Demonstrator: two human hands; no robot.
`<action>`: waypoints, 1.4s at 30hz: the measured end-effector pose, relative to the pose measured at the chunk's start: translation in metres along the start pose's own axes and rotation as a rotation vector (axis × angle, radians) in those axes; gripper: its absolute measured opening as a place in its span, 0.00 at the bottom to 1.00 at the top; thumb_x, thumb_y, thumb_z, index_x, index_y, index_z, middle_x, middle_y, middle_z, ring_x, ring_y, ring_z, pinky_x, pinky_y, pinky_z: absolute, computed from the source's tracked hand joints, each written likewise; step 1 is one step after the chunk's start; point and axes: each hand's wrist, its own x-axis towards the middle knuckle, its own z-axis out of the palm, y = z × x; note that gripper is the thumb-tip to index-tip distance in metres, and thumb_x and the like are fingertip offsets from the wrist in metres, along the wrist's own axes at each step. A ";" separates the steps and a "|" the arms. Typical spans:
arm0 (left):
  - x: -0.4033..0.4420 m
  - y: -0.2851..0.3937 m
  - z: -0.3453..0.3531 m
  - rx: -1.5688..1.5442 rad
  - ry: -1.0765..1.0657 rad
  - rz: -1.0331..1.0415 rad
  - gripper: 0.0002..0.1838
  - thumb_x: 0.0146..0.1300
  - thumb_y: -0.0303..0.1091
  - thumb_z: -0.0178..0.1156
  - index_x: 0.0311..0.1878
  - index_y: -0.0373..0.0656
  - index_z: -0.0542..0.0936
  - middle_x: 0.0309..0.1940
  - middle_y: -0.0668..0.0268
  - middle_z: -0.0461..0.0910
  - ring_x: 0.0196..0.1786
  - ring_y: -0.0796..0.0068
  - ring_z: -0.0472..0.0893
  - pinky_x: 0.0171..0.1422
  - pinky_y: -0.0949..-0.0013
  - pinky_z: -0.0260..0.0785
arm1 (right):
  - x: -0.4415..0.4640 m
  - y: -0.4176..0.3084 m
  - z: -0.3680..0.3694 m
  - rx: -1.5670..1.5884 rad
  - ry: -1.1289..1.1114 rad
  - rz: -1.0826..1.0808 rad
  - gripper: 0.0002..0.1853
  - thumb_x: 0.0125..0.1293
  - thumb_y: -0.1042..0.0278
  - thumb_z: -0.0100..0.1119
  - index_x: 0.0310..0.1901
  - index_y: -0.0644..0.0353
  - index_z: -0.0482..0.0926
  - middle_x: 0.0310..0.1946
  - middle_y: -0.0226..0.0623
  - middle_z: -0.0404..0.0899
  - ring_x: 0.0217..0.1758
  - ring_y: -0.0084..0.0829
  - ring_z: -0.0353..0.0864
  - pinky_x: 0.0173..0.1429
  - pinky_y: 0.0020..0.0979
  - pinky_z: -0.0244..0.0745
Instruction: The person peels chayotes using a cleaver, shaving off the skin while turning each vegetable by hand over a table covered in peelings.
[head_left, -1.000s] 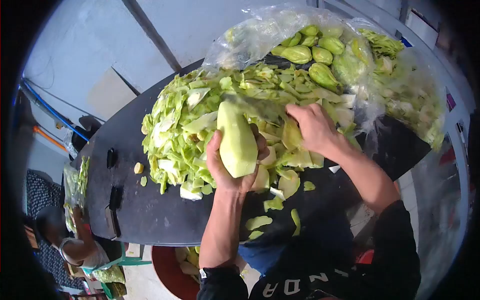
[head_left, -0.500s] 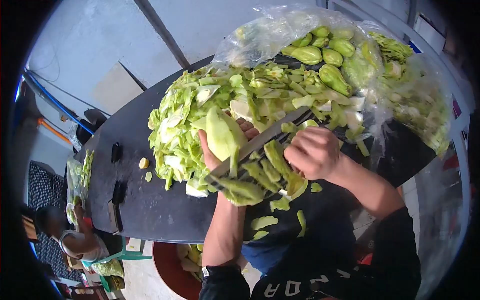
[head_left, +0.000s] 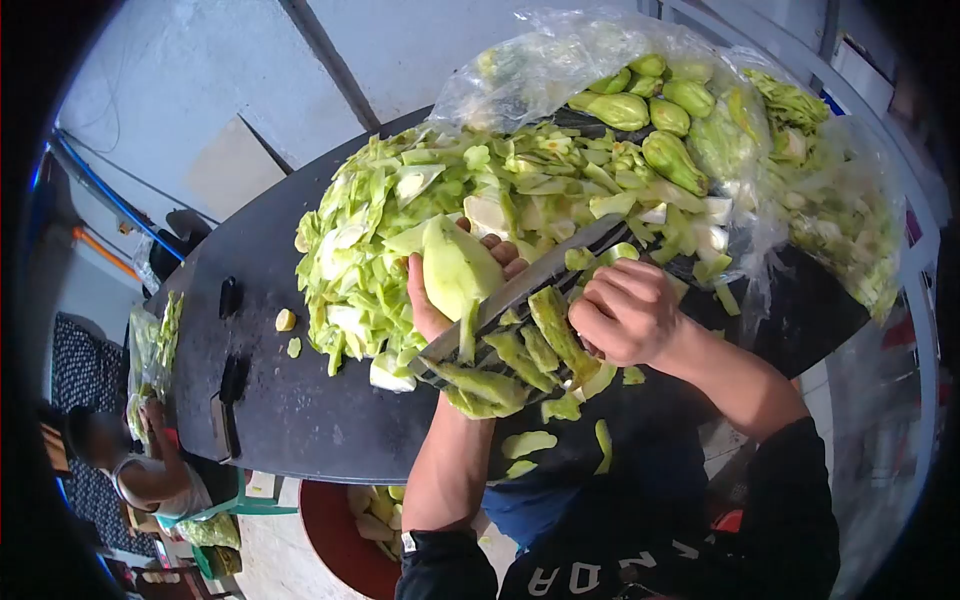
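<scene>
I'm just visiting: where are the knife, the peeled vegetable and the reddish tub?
Knife (head_left: 529, 284): head view, on bare metal of the blade.
Peeled vegetable (head_left: 459, 266): head view, middle of its pale side.
Reddish tub (head_left: 326, 535): head view, on its inner wall.

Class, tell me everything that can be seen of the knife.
The knife has a broad, grey, metallic-looking blade that slants from lower left to upper right in the view. Green peel strips cling to its face. The right hand grips it, hiding the handle. Its upper edge lies close by the peeled vegetable in the left hand; whether they touch is unclear.
</scene>
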 end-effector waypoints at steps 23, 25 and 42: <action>-0.007 -0.004 0.009 0.319 -0.024 -0.006 0.30 0.70 0.57 0.45 0.67 0.48 0.70 0.52 0.62 0.80 0.53 0.62 0.79 0.57 0.57 0.74 | -0.006 0.022 -0.006 0.244 -0.082 0.292 0.09 0.47 0.71 0.62 0.26 0.58 0.69 0.18 0.36 0.70 0.23 0.43 0.77 0.26 0.41 0.70; -0.007 -0.006 0.009 0.364 -0.058 -0.005 0.31 0.70 0.58 0.45 0.67 0.48 0.70 0.51 0.60 0.80 0.52 0.62 0.80 0.56 0.56 0.74 | -0.003 0.018 -0.007 0.300 -0.121 0.297 0.07 0.50 0.73 0.61 0.27 0.59 0.71 0.20 0.40 0.73 0.26 0.46 0.79 0.28 0.43 0.71; -0.006 -0.011 0.005 0.320 -0.147 -0.141 0.35 0.68 0.60 0.47 0.69 0.46 0.66 0.50 0.55 0.76 0.43 0.63 0.76 0.38 0.65 0.71 | -0.013 0.050 0.004 0.223 -0.358 0.801 0.08 0.52 0.75 0.61 0.32 0.66 0.73 0.27 0.55 0.77 0.34 0.58 0.78 0.34 0.44 0.70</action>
